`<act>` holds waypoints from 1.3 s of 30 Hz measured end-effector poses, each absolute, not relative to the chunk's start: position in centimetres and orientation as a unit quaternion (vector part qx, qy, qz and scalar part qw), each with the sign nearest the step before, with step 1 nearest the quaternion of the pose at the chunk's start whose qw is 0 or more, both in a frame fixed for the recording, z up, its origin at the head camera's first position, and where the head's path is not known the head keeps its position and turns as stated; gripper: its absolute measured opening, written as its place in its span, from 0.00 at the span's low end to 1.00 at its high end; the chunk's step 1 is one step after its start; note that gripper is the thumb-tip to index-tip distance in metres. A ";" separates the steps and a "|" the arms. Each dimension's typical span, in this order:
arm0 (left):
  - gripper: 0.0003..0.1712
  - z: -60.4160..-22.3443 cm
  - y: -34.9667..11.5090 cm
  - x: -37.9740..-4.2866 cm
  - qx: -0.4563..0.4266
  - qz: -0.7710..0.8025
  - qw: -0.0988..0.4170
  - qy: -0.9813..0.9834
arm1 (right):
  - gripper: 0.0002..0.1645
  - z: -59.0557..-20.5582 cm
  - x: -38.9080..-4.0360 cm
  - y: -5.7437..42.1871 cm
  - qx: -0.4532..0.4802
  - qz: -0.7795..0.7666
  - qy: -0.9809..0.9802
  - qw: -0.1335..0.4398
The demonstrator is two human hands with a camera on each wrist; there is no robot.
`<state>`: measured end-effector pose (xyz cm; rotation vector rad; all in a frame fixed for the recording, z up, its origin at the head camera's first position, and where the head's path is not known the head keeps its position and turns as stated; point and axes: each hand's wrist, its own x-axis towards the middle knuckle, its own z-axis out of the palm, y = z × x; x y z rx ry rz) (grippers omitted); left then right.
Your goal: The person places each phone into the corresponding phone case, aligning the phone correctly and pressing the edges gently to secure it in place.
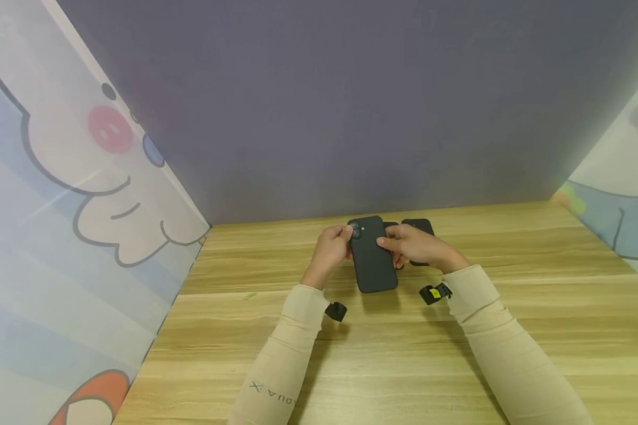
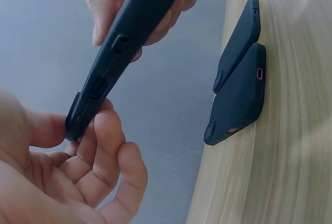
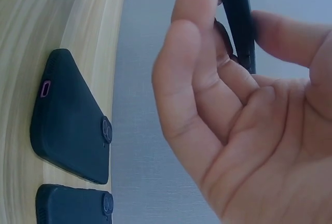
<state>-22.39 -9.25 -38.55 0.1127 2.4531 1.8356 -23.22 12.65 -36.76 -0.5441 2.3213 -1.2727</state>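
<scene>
A phone in a black case (image 1: pixel 373 260) is held above the table between both hands, its back and camera lenses facing the head camera. My left hand (image 1: pixel 331 248) pinches it at the upper left corner by the lenses, thumb on one face and fingers on the other. On the opposite long edge, my right hand (image 1: pixel 412 245) grips it with the thumb on the back and fingers behind. The left wrist view shows the edge of this phone (image 2: pixel 122 53) with its port and side openings. What is on its front face is hidden.
Two more phones in black cases lie on the wooden table (image 1: pixel 234 342) near the grey back wall (image 1: pixel 324 118), one phone (image 2: pixel 238 94) beside the other phone (image 2: pixel 241 37). Cartoon-printed panels (image 1: pixel 85 206) stand at the sides. Both wrists carry small black cameras.
</scene>
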 end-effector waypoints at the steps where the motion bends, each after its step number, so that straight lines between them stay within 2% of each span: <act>1: 0.21 -38.6 -9.3 -22.4 0.036 0.600 0.037 0.798 | 0.23 -36.8 -23.2 12.7 -0.196 -0.458 0.839 0.218; 11: 0.21 -38.6 -9.5 -22.6 0.037 0.619 0.028 0.784 | 0.19 -36.6 -23.1 12.5 -0.201 -0.450 0.843 0.217; 23: 0.21 -38.5 -9.4 -22.6 0.054 0.621 0.046 0.781 | 0.14 -36.7 -23.1 12.5 -0.195 -0.467 0.839 0.199; 39: 0.22 -38.5 -9.4 -22.5 0.083 0.598 0.091 0.792 | 0.19 -36.4 -23.1 12.9 -0.184 -0.464 0.854 0.149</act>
